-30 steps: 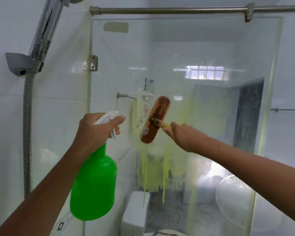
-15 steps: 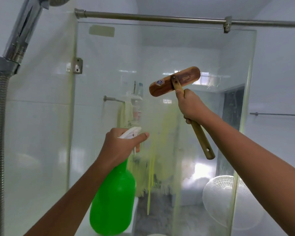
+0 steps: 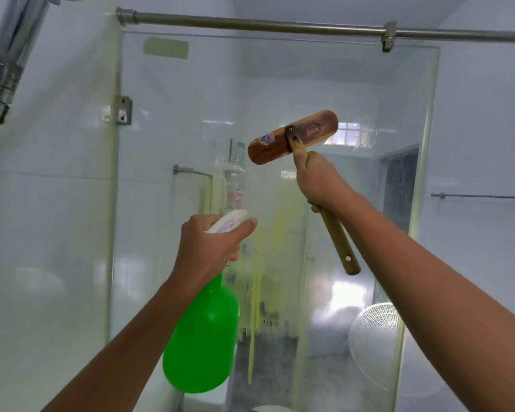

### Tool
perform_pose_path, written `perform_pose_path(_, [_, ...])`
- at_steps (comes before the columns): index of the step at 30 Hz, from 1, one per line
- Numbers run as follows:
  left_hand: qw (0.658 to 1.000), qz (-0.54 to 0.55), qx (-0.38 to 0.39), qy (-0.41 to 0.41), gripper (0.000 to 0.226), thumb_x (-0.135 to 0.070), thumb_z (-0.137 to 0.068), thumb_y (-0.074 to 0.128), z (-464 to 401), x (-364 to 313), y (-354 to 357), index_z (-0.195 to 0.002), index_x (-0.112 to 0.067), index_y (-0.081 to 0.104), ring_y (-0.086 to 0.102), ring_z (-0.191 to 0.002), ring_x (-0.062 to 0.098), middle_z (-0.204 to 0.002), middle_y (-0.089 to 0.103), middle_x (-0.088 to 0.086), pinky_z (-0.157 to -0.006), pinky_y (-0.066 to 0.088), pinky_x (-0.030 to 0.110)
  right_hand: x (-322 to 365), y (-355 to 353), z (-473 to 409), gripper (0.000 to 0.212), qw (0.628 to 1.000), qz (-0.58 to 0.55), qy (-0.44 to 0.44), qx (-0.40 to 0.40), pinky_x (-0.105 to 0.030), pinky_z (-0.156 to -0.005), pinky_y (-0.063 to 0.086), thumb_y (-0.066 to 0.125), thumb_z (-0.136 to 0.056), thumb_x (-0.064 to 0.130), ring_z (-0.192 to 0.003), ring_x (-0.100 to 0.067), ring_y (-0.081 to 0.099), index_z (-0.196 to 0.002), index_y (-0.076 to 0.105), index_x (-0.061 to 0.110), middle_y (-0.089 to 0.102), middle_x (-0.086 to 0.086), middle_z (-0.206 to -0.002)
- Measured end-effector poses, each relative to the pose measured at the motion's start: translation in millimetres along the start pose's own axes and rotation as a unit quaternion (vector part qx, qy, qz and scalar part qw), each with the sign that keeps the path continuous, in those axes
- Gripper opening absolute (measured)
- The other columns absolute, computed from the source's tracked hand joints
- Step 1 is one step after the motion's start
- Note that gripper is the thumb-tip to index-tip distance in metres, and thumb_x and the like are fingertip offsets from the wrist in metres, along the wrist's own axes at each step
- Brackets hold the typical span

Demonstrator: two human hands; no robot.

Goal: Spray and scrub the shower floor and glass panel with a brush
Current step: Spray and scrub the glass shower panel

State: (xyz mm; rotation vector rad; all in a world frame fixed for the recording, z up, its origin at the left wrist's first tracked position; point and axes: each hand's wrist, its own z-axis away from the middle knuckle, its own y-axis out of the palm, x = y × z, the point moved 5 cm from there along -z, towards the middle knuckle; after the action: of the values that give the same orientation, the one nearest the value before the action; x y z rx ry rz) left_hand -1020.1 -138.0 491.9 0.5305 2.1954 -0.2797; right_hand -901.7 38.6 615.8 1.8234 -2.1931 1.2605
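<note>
The fingers [image 3: 315,185] of the right hand [image 3: 320,181] were curled round the wooden handle of the brush [image 3: 292,138], close under its head, with the rest of the handle sticking down past the wrist. The left hand [image 3: 211,248] gripped the neck of the green spray bottle [image 3: 202,337], thumb laid along the white spray head; whether a finger sat on the trigger could not be told.

The brush head lay flat toward the glass panel [image 3: 191,114], its wooden back to the camera, in the upper middle of the pane, nearer the right edge than the wall-side edge; actual contact with the glass could not be confirmed. Yellowish cleaner ran down the centre of the pane toward its bottom edge.

The step in hand looked like scrubbing the sprayed glass. The next move would probably call for drawing the brush down through the streaked patch with steady pressure, and more spray for the dry upper corners.

Compared with a second earlier, the brush had gone from the middle of the pane, head nearly upright, to higher up and nearly level. In the last half second it barely moved, and the bottle was held much as before.
</note>
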Motion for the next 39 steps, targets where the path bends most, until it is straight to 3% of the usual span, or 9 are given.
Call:
perform_pose_path(4, [0.999,-0.009,-0.029,0.019,0.031,-0.044,-0.082,0.086,-1.2,-4.0,-12.2,-0.074,-0.015,0.081,0.073,-0.062,0.017,-0.063,0.076,0.003,-0.077,0.064,0.044,-33.4,57.2,54.2,0.046,0.993,0.082,-0.079,0.012,-0.037,-0.066,0.050,0.020,-0.106,0.043,-0.084,-0.035,0.058,-0.140,0.038,0.018,0.050,-0.012,-0.094])
perform_pose_path(6, [0.999,-0.013,-0.030,0.033,0.032,-0.048,-0.081,0.086,-0.5,-6.3,-14.3,-0.078,-0.016,0.081,0.075,-0.069,0.022,-0.068,0.077,0.005,-0.079,0.064,0.050,-61.5,96.9,103.7,0.047,0.995,0.067,-0.058,0.050,-0.042,-0.077,0.052,0.020,-0.104,0.050,-0.083,-0.034,0.060,-0.124,0.046,0.016,0.055,-0.010,-0.090])
perform_pose_path(9, [0.998,-0.018,-0.025,0.046,0.028,-0.047,-0.082,0.085,1.5,-9.3,-12.1,-0.079,-0.019,0.081,0.076,-0.075,0.024,-0.068,0.077,0.000,-0.081,0.064,0.047,-77.7,114.0,139.3,0.053,0.997,0.031,-0.016,0.070,-0.044,-0.072,0.053,0.017,-0.100,0.058,-0.078,-0.030,0.061,-0.112,0.049,0.018,0.057,-0.004,-0.085])
perform_pose_path(13, [0.999,-0.025,-0.018,0.037,0.028,-0.046,-0.082,0.085,-1.4,-11.2,-6.3,-0.077,-0.020,0.081,0.076,-0.074,0.021,-0.067,0.077,-0.002,-0.083,0.063,0.045,-45.8,54.0,71.5,0.049,0.994,0.069,-0.084,-0.014,-0.041,-0.074,0.049,0.023,-0.107,0.029,-0.087,-0.033,0.058,-0.155,0.020,0.018,0.052,-0.015,-0.096])
perform_pose_path(18, [0.999,0.003,-0.001,0.038,0.023,-0.046,-0.083,0.085,-3.4,-17.3,6.3,-0.081,-0.023,0.083,0.078,-0.083,0.029,-0.071,0.079,0.000,-0.088,0.062,0.053,-34.7,-27.5,-1.7,0.054,0.992,-0.081,0.073,-0.057,-0.031,-0.038,0.050,0.022,-0.102,0.052,-0.062,-0.029,0.060,-0.110,0.051,0.007,0.059,-0.017,-0.096])
perform_pose_path(24, [0.998,0.034,0.030,0.041,0.022,-0.051,-0.078,0.086,-0.8,-26.7,23.7,-0.075,-0.029,0.082,0.079,-0.089,0.023,-0.078,0.081,-0.003,-0.093,0.062,0.051,-95.5,57.8,116.4,0.050,0.998,-0.013,0.061,0.005,-0.043,-0.068,0.054,0.021,-0.102,0.054,-0.074,-0.027,0.060,-0.097,0.050,0.014,0.059,-0.005,-0.083])
perform_pose_path(29, [0.997,0.042,0.051,0.032,0.038,-0.065,-0.062,0.081,1.0,-25.5,43.8,-0.083,-0.033,0.079,0.079,-0.081,0.031,-0.074,0.079,0.002,-0.088,0.063,0.056,-110.9,52.2,132.0,0.047,0.999,0.021,0.041,0.010,-0.043,-0.070,0.055,0.019,-0.102,0.055,-0.073,-0.024,0.060,-0.100,0.050,0.020,0.060,-0.006,-0.084])
perform_pose_path(34, [0.997,0.042,0.062,0.027,0.021,-0.052,-0.072,0.086,5.7,-21.8,69.9,-0.070,-0.032,0.080,0.078,-0.077,0.032,-0.071,0.079,0.003,-0.087,0.063,0.054,-89.8,-52.9,32.3,0.054,0.993,-0.042,0.085,-0.074,-0.035,-0.042,0.053,0.022,-0.102,0.056,-0.060,-0.029,0.059,-0.099,0.051,0.010,0.058,-0.014,-0.084])
perform_pose_path(39, [0.994,0.014,0.107,0.000,0.039,-0.035,-0.084,0.084,13.5,-13.1,98.0,-0.074,0.002,0.074,0.059,-0.042,0.018,-0.052,0.064,0.006,-0.053,0.053,0.029,-85.0,-91.8,6.7,0.064,0.990,-0.075,0.115,-0.046,-0.027,-0.041,0.047,0.022,-0.098,0.064,-0.052,-0.022,0.051,-0.093,0.053,0.008,0.053,-0.011,-0.073])
